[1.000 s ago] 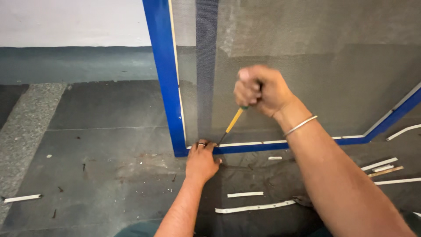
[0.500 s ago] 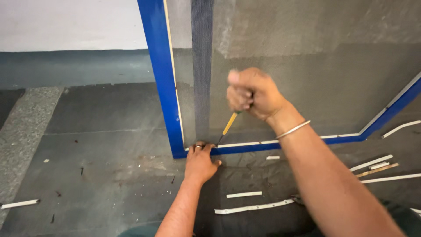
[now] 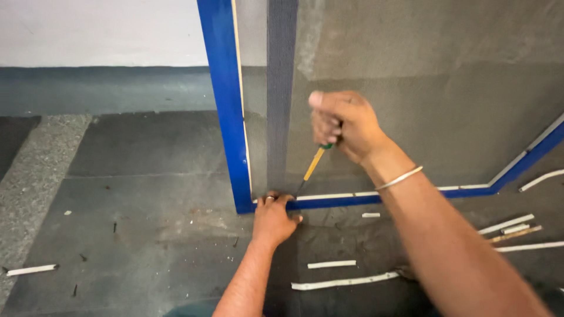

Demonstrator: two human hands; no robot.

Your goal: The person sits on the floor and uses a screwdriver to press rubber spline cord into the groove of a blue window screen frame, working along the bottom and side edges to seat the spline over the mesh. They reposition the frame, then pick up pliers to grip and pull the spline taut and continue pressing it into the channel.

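Note:
A blue screen frame (image 3: 225,105) with grey mesh (image 3: 411,88) stands on the dark floor. My right hand (image 3: 343,123) is closed around a screwdriver (image 3: 312,166) with a yellow shaft and green handle. Its tip points down at the frame's bottom rail (image 3: 411,196), near the lower left corner. My left hand (image 3: 273,218), with a ring on one finger, presses on that corner, fingers on the rail and on a dark strip of mesh. A metal bangle (image 3: 398,177) circles my right wrist.
Several white strips (image 3: 343,282) lie on the floor below the frame and to the right (image 3: 505,224). Another strip (image 3: 32,270) lies at the far left. A light wall runs along the back. Small bits of debris dot the floor.
My right hand with the screwdriver has shifted slightly left and down along the rail. My left hand stays on the frame corner.

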